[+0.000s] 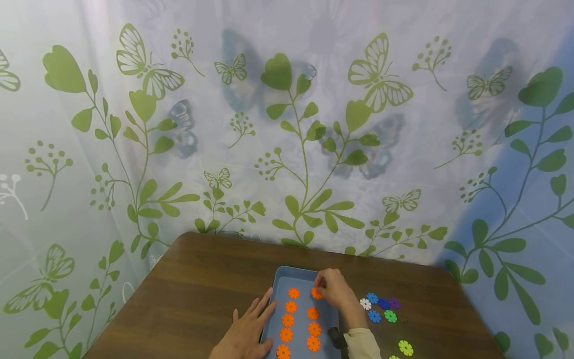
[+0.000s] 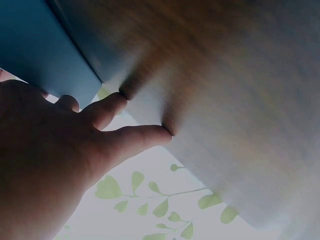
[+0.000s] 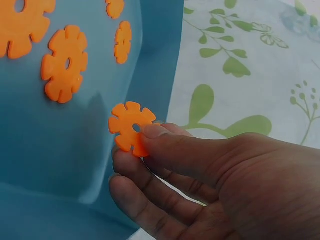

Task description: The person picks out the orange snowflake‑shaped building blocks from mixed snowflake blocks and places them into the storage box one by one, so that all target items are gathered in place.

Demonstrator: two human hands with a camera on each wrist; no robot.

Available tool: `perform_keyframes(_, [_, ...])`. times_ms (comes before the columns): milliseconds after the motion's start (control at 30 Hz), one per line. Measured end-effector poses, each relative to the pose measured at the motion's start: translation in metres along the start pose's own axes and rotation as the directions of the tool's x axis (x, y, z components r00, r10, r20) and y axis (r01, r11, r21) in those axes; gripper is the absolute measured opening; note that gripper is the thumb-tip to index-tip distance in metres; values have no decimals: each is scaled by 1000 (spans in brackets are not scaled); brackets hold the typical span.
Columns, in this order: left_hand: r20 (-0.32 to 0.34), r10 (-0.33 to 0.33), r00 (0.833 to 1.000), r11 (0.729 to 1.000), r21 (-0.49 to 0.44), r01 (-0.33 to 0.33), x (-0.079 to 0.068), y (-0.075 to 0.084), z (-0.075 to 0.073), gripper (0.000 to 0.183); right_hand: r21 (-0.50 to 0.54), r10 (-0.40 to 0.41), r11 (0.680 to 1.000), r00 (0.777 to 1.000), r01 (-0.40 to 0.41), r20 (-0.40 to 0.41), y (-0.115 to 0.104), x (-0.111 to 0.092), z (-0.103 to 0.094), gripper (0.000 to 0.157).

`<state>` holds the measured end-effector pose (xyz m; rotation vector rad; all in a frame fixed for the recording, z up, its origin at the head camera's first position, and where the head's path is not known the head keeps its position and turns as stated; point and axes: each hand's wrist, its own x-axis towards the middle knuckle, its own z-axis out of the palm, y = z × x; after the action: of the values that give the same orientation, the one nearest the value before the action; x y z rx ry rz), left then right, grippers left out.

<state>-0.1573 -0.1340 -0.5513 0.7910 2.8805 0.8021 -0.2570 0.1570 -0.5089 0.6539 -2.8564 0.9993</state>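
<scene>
My right hand (image 1: 333,289) pinches an orange notched plastic disc (image 3: 129,125) between thumb and fingers, over the far right part of a blue-grey tray (image 1: 301,273). In the right wrist view the disc is tilted, its centre hole beside the thumb tip. Two columns of orange discs lie in the tray; the left column (image 1: 288,320) is longer than the right one (image 1: 314,329). My left hand (image 1: 245,333) rests with spread fingers at the tray's left side, some fingertips over the rim. In the left wrist view, two of that hand's digits (image 2: 145,132) reach onto the table beside the tray.
Right of the tray, loose notched discs lie on the brown wooden table (image 1: 215,279): blue (image 1: 374,316), white (image 1: 365,303), green (image 1: 390,316), purple (image 1: 394,303) and yellow-green (image 1: 405,347). A curtain (image 1: 314,124) printed with leaves and butterflies hangs behind the table.
</scene>
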Motion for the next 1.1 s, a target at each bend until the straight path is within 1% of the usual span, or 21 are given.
perform_keyframes(67, [7,-4,1000,1000,-4,5,0,2,-2,76,7,5,1000,1000,-5,2,1,0,1,21])
perform_keyframes(233, [22,-20,1000,1000,-23,21,-2,9,-8,77,-8,-16,1000,1000,16,-2,5,2,3,21])
perform_keyframes(433, [23,-22,1000,1000,-21,22,-2,9,-9,78,-1,-4,1000,1000,4,12,6,3,5,19])
perform_keyframes(533, [20,-14,1000,1000,-27,14,-2,8,-8,78,-1,7,1000,1000,-7,22,6,4,6,19])
perform_keyframes(733, [-2,23,1000,999,-32,-23,-3,2,-4,76,9,10,1000,999,-10,52,5,5,7,20])
perform_keyframes(933, [-18,14,1000,999,-36,-14,-1,-6,4,76,-1,24,1000,998,-24,60,5,7,10,22])
perform_keyframes(1100, [-24,33,999,999,-28,-33,-1,-5,2,76,-18,44,999,997,-43,59,5,9,10,22])
